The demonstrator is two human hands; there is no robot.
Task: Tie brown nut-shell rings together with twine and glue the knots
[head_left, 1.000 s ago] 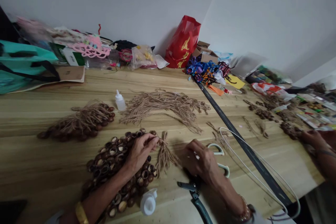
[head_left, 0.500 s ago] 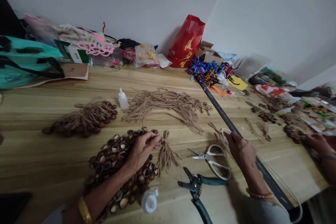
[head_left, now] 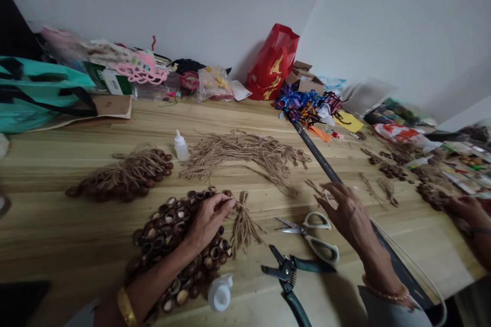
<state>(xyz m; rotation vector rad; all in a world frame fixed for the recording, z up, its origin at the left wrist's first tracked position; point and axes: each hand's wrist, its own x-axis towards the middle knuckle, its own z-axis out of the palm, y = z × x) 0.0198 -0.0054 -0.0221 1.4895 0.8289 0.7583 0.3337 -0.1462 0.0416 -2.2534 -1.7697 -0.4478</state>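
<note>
Our right hand (head_left: 347, 212) has left the scissors (head_left: 311, 231) on the counter (head_left: 76, 245) and hovers, grip spread, over the dark strip (head_left: 314, 156). Left hand (head_left: 209, 219) keeps its grip pinched on the twine tassel (head_left: 242, 225) beside the bead pile (head_left: 169, 235). We count one scissors, one pliers (head_left: 291, 272), two glue bottles (head_left: 180, 146).

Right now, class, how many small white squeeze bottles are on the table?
2. One upright bottle stands left of the loose twine; one tipped bottle lies at the near edge beside the ring pile. Clutter by the wall may hide more.
</note>
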